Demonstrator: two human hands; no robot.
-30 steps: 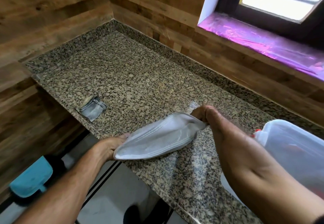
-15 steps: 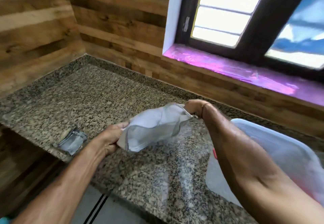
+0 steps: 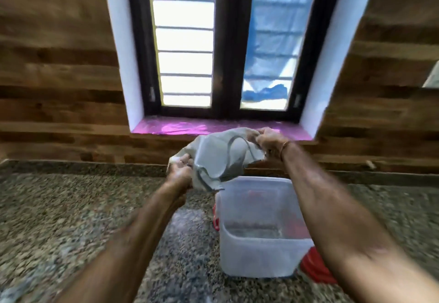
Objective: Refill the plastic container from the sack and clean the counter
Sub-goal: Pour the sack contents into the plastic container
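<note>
Both hands hold the grey sack [image 3: 221, 158] above the plastic container [image 3: 259, 250]: left hand [image 3: 180, 172] grip closed on its lower end, right hand [image 3: 268, 142] on its upper end. The container stands on the granite desk [image 3: 71, 219]. No writing is readable.

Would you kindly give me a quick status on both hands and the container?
Left hand and right hand both grip the grey sack, held above the counter. Plastic container open, just below the sack. Nothing between them.
</note>
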